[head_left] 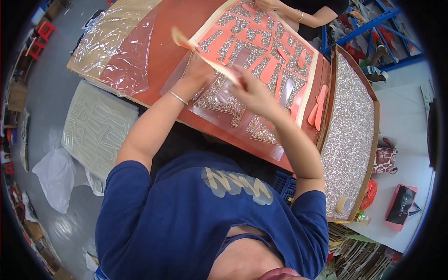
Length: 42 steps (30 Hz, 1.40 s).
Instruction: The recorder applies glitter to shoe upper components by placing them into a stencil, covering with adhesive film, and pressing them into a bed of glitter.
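Note:
Both my hands are over the near part of a panel (317, 58) with pink shapes on silver glitter and a cream border. A long, thin, pale strip (217, 66) runs between them, its loose end rising past my left hand and blurred by motion. My right hand (254, 93) pinches the strip's near end. Against its middle, my left hand (199, 72) has its fingers closed, partly hidden by the strip. Beneath my hands lie clear film (212, 114) and glitter pieces (221, 100) with pale edges.
Another person's hand (267, 4) rests at the panel's far edge. Pink cutouts (318, 107) lie right of it. A glitter-filled tray (350, 126) holds a tape roll (343, 204). Clear plastic wrap (126, 51) covers the table's left; a pale moulded sheet (93, 126) sits below.

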Available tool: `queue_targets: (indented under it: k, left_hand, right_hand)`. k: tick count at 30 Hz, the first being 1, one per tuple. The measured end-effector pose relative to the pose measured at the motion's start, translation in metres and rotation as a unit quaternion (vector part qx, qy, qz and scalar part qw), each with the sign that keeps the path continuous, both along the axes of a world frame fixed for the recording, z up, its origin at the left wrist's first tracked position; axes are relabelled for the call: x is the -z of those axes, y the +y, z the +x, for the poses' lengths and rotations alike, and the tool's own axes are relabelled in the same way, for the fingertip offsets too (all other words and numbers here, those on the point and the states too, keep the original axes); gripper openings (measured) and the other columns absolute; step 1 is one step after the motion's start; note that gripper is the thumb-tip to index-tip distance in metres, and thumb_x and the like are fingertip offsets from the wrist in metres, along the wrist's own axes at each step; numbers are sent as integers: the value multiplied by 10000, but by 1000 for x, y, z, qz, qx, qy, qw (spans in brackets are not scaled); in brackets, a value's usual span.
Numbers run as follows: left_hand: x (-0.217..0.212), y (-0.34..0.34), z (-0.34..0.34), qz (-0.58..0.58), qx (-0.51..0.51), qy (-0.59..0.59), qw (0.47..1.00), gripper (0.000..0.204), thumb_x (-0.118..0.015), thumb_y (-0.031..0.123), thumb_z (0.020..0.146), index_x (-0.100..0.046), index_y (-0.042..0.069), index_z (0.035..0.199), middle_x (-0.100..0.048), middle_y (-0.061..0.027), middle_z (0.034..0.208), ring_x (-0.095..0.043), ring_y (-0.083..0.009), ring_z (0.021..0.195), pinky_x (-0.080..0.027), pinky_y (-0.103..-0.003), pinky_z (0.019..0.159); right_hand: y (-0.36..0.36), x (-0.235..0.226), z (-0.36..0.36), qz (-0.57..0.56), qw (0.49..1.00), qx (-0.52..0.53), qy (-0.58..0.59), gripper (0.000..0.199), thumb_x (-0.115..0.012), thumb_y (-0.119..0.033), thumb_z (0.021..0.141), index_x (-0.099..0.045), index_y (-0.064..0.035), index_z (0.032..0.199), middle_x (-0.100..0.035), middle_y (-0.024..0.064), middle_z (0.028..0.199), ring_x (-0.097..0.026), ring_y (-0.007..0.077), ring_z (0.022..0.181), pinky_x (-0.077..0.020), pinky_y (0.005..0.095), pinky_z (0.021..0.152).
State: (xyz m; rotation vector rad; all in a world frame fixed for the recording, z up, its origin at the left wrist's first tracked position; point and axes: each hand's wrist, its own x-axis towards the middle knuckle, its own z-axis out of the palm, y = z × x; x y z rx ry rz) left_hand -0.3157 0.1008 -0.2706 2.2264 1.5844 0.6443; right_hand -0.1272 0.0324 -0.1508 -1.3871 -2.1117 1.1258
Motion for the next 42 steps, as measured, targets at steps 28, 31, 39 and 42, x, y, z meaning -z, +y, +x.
queue_targets:
  k: [28, 31, 39, 42]
  left_hand:
    - [-3, 82, 14, -176, -149, -479, 847, 518, -533, 392, 914, -545, -33, 1210, -605, -145, 1163, -578, -205, 1047, -459, -330, 861]
    - [16, 102, 2, -228, -89, -559, 792, 550, -564, 360, 897, -493, -37, 1271, -594, -152, 1193, -566, -208, 1095, -461, -334, 898]
    - [33, 114, -1, -204, -78, -456, 863, 501, -551, 299, 897, -490, -8, 1288, -586, -181, 1212, -569, -267, 1119, -459, -366, 920]
    - [32, 114, 0, -179, -95, -376, 904, 486, -541, 285, 900, -492, 1, 1291, -585, -189, 1213, -571, -280, 1118, -459, -373, 921]
  right_hand:
    - [-51, 2, 64, -32, 990, -127, -51, 566, -500, 30, 749, -411, 8, 1308, -514, 204, 1217, -511, 286, 1164, -400, 391, 978]
    - [-64, 19, 45, 365, 864, -141, -317, 567, -518, -72, 784, -366, 86, 1307, -474, 279, 1259, -523, 380, 1117, -403, 437, 968]
    - [-46, 45, -30, 331, 899, -107, -266, 650, -575, -104, 779, -326, 126, 1333, -592, 211, 963, -601, 321, 828, -454, 420, 746]
    - [-28, 49, -56, 425, 885, -53, -181, 650, -577, -91, 780, -325, 117, 1342, -622, 190, 837, -622, 309, 732, -477, 395, 692]
